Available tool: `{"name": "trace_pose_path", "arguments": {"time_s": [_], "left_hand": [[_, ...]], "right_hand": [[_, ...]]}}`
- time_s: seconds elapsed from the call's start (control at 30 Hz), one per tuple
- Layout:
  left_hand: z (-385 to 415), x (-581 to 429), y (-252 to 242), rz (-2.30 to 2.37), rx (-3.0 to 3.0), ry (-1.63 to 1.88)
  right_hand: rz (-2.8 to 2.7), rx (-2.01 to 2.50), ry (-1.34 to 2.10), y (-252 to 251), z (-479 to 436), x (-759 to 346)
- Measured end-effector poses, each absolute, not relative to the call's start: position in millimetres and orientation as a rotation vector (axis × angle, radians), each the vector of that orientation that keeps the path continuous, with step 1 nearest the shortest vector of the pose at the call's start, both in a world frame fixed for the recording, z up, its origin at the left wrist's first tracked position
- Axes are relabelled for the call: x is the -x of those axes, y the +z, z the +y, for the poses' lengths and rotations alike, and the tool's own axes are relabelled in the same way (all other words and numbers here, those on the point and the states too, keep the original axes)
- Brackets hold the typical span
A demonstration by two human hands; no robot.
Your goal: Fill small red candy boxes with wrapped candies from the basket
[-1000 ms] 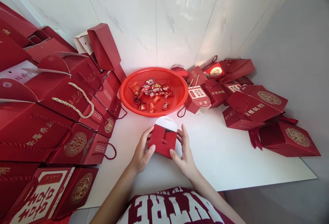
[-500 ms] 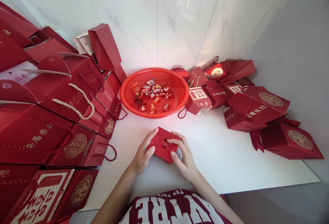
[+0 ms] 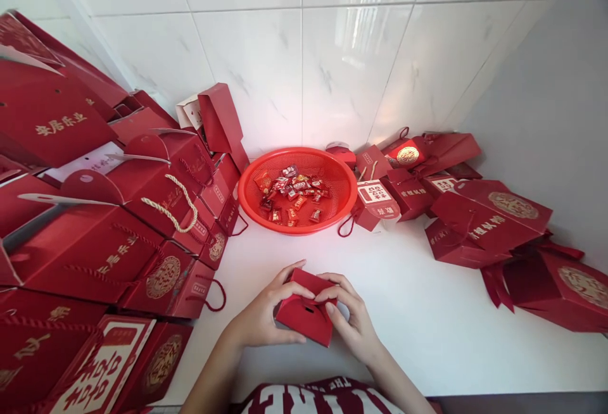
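Between my hands is a small red gift box, tilted, with a dark slot showing in its top flaps. My left hand grips the box from its left side, index finger bent over onto the top flap. On the other side, my right hand closes round the right edge, its fingertips pressing the flaps near the middle. Beyond them stands a red plastic basket with small wrapped candies lying in it.
Many red gift boxes with rope handles are stacked on the left. More red boxes lie in a heap on the right. All rest on a white table against a tiled wall.
My left index finger has come over onto the box's top, and my right fingertips have moved in on the flaps. The view has tipped up, so everything sits lower.
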State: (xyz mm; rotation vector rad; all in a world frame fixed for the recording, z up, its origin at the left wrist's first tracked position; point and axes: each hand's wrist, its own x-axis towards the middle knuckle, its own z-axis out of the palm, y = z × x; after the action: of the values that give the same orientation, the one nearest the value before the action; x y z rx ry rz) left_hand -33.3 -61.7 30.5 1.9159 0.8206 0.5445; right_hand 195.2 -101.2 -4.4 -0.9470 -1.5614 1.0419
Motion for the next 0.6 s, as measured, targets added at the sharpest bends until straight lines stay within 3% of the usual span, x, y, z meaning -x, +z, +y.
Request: {"name": "trace_pose_path", "arguments": {"time_s": [0.4,0.6], "left_hand": [[-66,18,18,0.934,-2.023,0.812],[-74,21,54,1.359,-2.253,1.218]], "right_hand": [[-1.679,0.959,0.786,-12,-110,-199],[-1.492,0.999,0.696,-22,-111,-199]]}}
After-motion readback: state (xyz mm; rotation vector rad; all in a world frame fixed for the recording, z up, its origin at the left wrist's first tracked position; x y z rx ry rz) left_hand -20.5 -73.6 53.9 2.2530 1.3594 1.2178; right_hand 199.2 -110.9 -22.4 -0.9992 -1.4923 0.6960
